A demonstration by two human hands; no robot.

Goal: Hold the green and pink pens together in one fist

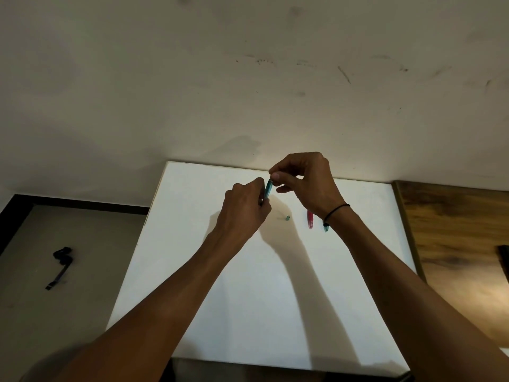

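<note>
Both hands are raised above the far part of a white table (248, 312). My left hand (242, 210) grips the lower end of a teal pen barrel (268, 188), which stands nearly upright. My right hand (305, 180) pinches the barrel's top end between thumb and forefinger; a black band circles its wrist. On the table under the hands lie a small teal pen piece (287, 218), a red pen (310, 219) and another teal pen (326, 228), mostly hidden behind my right wrist.
A scuffed pale wall (248, 78) stands right behind the table. A wooden surface (454, 244) adjoins the table on the right. On the grey floor to the left lies a black strap-like object (62, 261).
</note>
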